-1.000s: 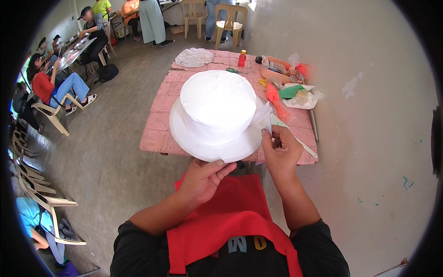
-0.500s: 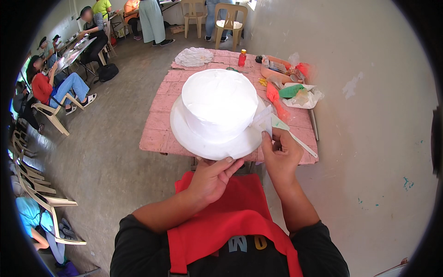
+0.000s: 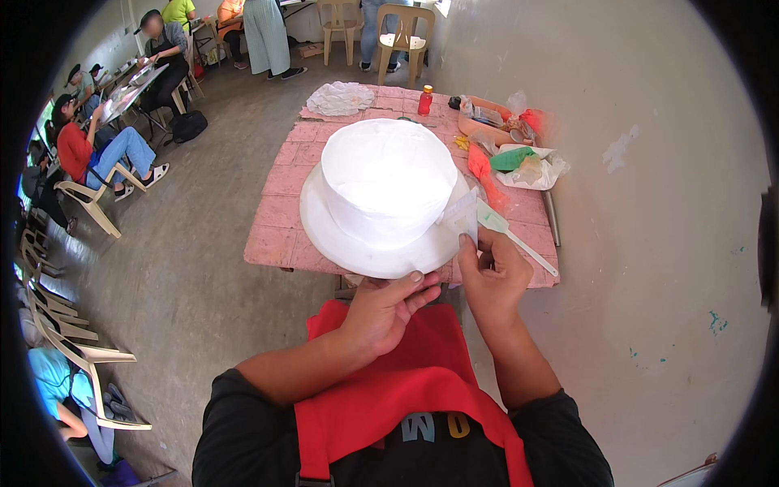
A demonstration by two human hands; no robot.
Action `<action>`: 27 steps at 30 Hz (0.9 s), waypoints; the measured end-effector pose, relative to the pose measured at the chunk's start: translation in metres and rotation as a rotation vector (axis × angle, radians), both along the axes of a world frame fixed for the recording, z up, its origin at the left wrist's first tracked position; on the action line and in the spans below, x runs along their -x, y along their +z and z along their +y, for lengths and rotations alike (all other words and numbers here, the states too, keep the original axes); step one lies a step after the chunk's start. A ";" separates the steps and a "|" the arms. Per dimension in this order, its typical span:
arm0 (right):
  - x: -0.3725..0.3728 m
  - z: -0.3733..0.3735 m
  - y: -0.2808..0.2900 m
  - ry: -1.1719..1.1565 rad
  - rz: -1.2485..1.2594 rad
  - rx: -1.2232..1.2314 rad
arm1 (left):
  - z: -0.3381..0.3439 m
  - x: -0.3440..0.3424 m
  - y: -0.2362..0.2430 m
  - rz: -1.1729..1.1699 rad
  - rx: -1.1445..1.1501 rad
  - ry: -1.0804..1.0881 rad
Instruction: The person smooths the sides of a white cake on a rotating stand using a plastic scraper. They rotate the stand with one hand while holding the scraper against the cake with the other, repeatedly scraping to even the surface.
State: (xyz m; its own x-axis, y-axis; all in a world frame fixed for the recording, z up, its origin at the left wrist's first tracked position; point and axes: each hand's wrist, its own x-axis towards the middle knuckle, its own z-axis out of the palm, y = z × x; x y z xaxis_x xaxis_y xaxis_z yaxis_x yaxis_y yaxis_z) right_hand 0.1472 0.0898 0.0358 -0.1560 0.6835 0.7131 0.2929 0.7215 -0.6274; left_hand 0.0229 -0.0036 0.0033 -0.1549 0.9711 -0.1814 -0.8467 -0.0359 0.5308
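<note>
Cake (image 3: 389, 183), drum-shaped, smooth white coating, stands on round white board (image 3: 345, 254) over pink brick-pattern table (image 3: 272, 235); right hand (image 3: 497, 276) pinches thin translucent scraper (image 3: 464, 214) at cake side; left hand (image 3: 380, 316) touches board rim, cannot tell if gripping; coloured letters (image 3: 419, 428) on dark shirt (image 3: 560, 446)

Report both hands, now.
Left hand: half-curled at near rim of white board; grip can't be told.
Right hand: closed, pinching translucent scraper.

Forearms (image 3: 304, 369) angled inward, left hand (image 3: 380, 318) palm up (thumb (image 3: 412, 279) uppermost), right hand (image 3: 495, 273) pinching, fingers (image 3: 506, 249) curled
</note>
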 end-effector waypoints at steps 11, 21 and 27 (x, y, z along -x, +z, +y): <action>-0.012 -0.009 0.007 -0.043 0.120 0.149 | 0.001 -0.001 -0.013 0.039 -0.053 -0.164; -0.026 0.049 0.016 -0.010 0.218 0.381 | -0.023 0.065 -0.019 0.142 -0.005 -0.018; -0.020 0.083 0.016 0.125 0.207 0.531 | -0.017 0.070 -0.001 0.279 0.035 0.133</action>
